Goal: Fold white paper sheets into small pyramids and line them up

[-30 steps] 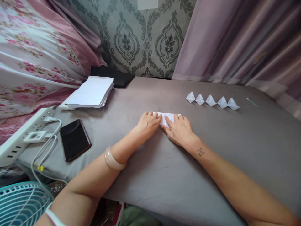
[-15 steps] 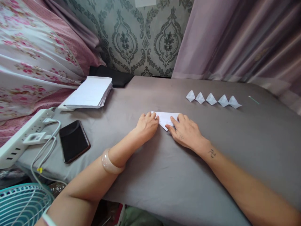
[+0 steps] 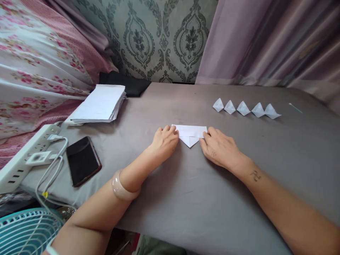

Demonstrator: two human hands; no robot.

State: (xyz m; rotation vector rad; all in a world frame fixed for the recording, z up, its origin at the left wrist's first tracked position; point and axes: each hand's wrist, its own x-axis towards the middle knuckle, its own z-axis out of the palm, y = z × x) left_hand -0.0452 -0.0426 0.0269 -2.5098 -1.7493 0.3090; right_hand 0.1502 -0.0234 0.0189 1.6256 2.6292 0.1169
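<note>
A folded sheet of white paper lies on the grey cloth-covered table. It has a straight band along the far side and a triangular point towards me. My left hand is closed on its left end, fingers curled over the edge and the thumb hidden. At the right end, my right hand grips the paper between thumb and fingers. Several small folded paper shapes stand in a row beyond my right hand.
At the back left lies a stack of white paper near a black folded item. A phone rests beside a white power strip with cables. A thin stick is at the far right, and a teal fan stands below the table's left edge.
My right hand has slid right, from over the paper to its right end, uncovering the band and the point. My left hand stays at the left end. The view has shifted slightly.
</note>
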